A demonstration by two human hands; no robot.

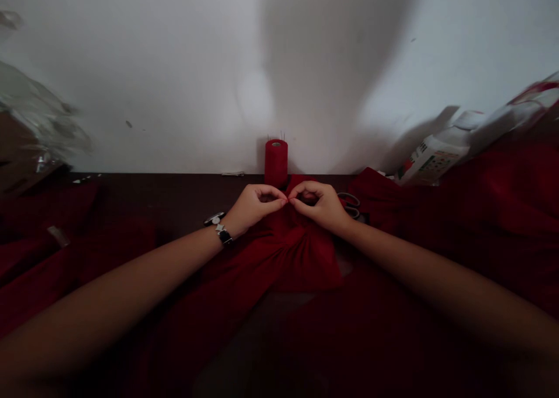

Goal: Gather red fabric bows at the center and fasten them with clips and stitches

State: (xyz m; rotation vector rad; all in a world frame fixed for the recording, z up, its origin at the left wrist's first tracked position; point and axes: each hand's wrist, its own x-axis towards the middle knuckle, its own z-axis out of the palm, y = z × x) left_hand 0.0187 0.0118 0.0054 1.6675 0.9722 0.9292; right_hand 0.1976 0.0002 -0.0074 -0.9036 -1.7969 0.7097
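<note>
My left hand (258,205) and my right hand (319,204) meet at their fingertips, each pinched closed. What they pinch is too small to make out; a fine thread seems possible but does not show plainly. Below them spreads red cloth (305,261), gathered into folds under the fingers. Just behind the hands a spool of red thread (276,160) stands upright, with several needles or pins sticking up from its top. The handles of a pair of scissors (350,200) show beside my right wrist, their blades hidden. A watch or bracelet (220,228) circles my left wrist.
A white wall (174,83) rises behind the dark table (174,188). At the right leans a white labelled bottle (441,150) by more red cloth (493,194). Clear plastic wrapping (37,109) lies over a brown box (15,153) at left. A small metal clip (233,174) lies near the wall.
</note>
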